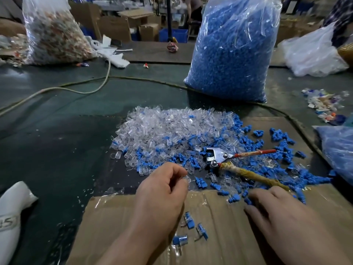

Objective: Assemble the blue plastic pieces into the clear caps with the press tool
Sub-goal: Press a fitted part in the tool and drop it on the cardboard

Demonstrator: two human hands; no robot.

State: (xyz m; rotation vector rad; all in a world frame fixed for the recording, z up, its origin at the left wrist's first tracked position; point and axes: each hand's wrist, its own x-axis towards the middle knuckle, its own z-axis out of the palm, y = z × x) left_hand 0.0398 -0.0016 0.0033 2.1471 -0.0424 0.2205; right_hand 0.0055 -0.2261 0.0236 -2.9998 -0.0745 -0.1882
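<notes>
A heap of clear caps (168, 127) lies mid-table, mixed on its right side with loose blue pieces (282, 148). The press tool (221, 156), metal-jawed with a red handle and a yellow-wrapped handle, rests on the pile. My left hand (162, 194) pinches one clear cap (186, 178) between thumb and fingertips. My right hand (277, 213) lies on the cardboard sheet (118, 226), its fingertips touching blue pieces (248, 201) at the pile's near edge. Three assembled blue-and-clear caps (191, 222) lie on the cardboard between my hands.
A tall clear bag of blue pieces (233, 50) stands behind the pile. Another bag of mixed parts (55, 35) sits far left, white bags (313, 54) far right. A cord (80, 90) crosses the dark table. A blue-filled bag (340, 150) lies at right; scrap bits (324, 104) beyond it.
</notes>
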